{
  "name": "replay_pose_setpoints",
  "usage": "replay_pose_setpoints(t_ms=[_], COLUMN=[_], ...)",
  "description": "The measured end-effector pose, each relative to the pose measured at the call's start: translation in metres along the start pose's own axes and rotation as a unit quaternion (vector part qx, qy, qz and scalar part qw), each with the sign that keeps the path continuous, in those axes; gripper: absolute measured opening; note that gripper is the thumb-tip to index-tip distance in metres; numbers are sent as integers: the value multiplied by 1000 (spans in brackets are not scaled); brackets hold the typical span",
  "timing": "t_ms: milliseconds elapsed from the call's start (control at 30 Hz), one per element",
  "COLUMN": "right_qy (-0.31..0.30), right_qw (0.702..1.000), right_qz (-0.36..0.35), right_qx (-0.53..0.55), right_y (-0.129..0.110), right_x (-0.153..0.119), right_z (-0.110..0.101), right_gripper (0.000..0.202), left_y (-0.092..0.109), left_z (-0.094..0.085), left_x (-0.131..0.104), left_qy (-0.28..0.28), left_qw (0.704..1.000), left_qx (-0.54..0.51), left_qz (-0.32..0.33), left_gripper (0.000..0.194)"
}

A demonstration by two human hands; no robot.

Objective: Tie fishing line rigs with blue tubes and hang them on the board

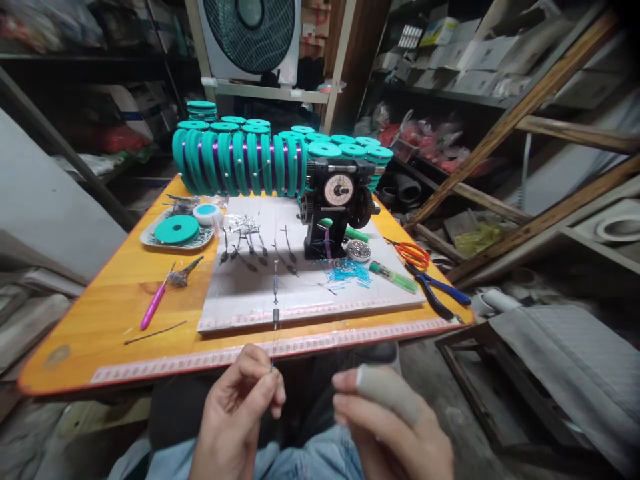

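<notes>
My left hand (245,393), near the table's front edge, is closed in a pinch on a thin fishing line (274,339). A tiny dark piece shows at its fingertips. Above it on the line sit a small dark cylinder (276,317) and a slim metal connector (275,287). To the right, my right hand (390,413) is raised with a pale sleeve (387,393) on one finger. Its fingertips are drawn together and slightly blurred; I cannot make out what is between them. Several dark rig pieces (250,250) lie on the white board (305,300).
A black winding device (327,213) carries a row of teal spools (240,163). More stacked spools (325,148) stand behind. Pliers (435,297), blue tube bits (347,272) and a green-capped tube (393,277) lie right; a tray (147,239) and pink tool (153,307) left.
</notes>
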State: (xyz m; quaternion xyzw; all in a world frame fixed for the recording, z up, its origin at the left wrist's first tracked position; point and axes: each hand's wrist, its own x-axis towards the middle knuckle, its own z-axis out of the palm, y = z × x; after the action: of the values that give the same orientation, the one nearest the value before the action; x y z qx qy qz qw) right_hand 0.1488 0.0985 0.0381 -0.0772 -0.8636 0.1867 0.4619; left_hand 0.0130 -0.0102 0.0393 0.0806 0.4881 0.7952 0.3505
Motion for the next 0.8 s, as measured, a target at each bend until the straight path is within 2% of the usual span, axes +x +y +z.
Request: replay_pose_setpoints(t_ms=[133,233,267,333,400,467,533,667,733,800], right_qy=[-78,-139,-138,-96,-40,-16,-9,4,1,-7], right_qw=[995,990,990,995,997,994,993,994,995,996], right_qz=[-38,-20,-14,4,30,51,52,47,43,32], right_qx=[56,30,20,-6,-51,-92,-102,-94,-93,-80], right_y=[-10,-9,-8,-4,0,4,9,16,18,18], right_x=[8,6,3,-4,-12,-18,-20,-17,-11,-1], right_z=[18,27,26,20,10,1,-6,-11,-10,-6], right_gripper=[15,19,21,26,30,34,38,41,44,48], left_y=[2,-1,-2,-4,-4,-2,2,6,7,7], left_z=[5,5,4,2,1,0,0,1,2,3], left_x=[-3,-5,-6,-7,-7,-6,-2,8,11,12], left_qy=[8,-4,-1,14,26,25,-3,-110,-138,-141], left_qw=[998,997,996,993,985,975,962,921,909,921], left_qx=[-28,-27,-31,-59,-87,-106,-125,-178,-183,-153], left_qz=[-51,-75,-80,-105,-147,-194,-243,-328,-348,-329], left_gripper=[23,24,25,27,26,25,23,20,18,19])
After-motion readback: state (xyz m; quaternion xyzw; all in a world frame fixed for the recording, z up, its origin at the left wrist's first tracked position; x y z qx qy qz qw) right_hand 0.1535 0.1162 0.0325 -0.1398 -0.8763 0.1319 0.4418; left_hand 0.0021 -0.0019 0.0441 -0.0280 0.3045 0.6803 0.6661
